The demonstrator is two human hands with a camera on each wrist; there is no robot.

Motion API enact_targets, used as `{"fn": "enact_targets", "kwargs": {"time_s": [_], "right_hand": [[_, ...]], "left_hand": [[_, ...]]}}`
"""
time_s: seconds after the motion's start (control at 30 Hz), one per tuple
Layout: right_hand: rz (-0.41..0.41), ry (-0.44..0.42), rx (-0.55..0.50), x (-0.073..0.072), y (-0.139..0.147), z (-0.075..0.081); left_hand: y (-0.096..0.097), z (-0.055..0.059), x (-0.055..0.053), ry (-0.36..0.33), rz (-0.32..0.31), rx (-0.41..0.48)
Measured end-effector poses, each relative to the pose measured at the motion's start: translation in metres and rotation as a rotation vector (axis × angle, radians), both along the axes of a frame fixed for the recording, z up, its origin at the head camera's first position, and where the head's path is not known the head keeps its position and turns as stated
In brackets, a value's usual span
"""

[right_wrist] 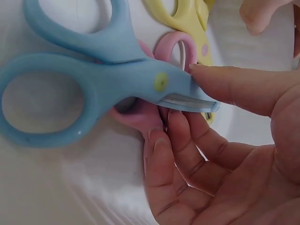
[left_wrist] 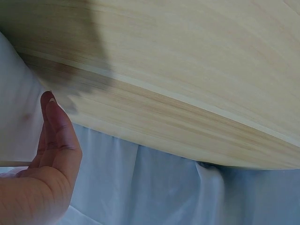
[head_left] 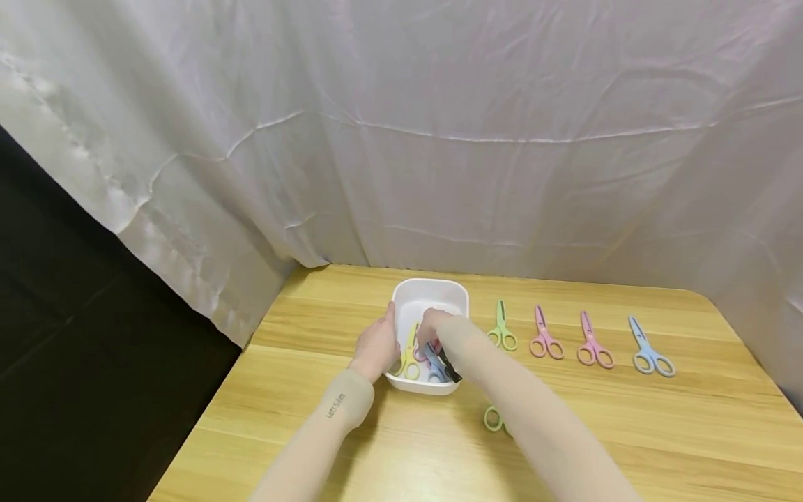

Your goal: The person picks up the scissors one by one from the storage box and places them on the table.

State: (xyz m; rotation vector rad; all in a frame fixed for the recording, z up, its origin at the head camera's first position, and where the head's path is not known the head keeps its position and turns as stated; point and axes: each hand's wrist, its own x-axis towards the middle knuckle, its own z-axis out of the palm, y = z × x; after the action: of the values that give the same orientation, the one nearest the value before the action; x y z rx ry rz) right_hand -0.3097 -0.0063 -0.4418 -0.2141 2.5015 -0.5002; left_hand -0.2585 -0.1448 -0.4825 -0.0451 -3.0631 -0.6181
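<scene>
A white plastic bin [head_left: 433, 286] holds several scissors. My left hand [head_left: 378, 346] grips its left wall, fingers along the outside [left_wrist: 56, 145] and thumb over the rim. Inside the bin, my right hand [head_left: 442, 328] pinches a pair of blue scissors [right_wrist: 126, 82] by the blade end, between thumb and fingers, with the handle loops pointing away from the palm. Pink scissors [right_wrist: 140, 117] lie under the blue ones, touching the right fingertips. Yellow scissors [head_left: 411, 353] lie near the bin's left side. In the head view, the right hand partly hides the bin's contents.
Right of the bin, a row on the wooden table [head_left: 564, 425] has green scissors [head_left: 501, 324], two pink pairs [head_left: 542, 335] and blue scissors [head_left: 646, 348]. Another green pair [head_left: 493, 419] lies nearer, partly behind the right forearm. A grey curtain [head_left: 470, 195] hangs behind the table.
</scene>
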Motion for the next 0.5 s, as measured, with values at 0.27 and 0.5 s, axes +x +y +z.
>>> {"fn": "enact_targets", "kwargs": {"time_s": [0.27,0.5], "right_hand": [[-0.047,-0.012,-0.05,-0.0013,0.002,-0.002],[-0.052,0.042,-0.058,-0.003,0.0042,-0.0045]], "left_hand": [[-0.0004,0.0005,0.0004,0.006,-0.004,-0.015],[-0.001,0.0004,0.0001,0.01,-0.013,-0.023]]}}
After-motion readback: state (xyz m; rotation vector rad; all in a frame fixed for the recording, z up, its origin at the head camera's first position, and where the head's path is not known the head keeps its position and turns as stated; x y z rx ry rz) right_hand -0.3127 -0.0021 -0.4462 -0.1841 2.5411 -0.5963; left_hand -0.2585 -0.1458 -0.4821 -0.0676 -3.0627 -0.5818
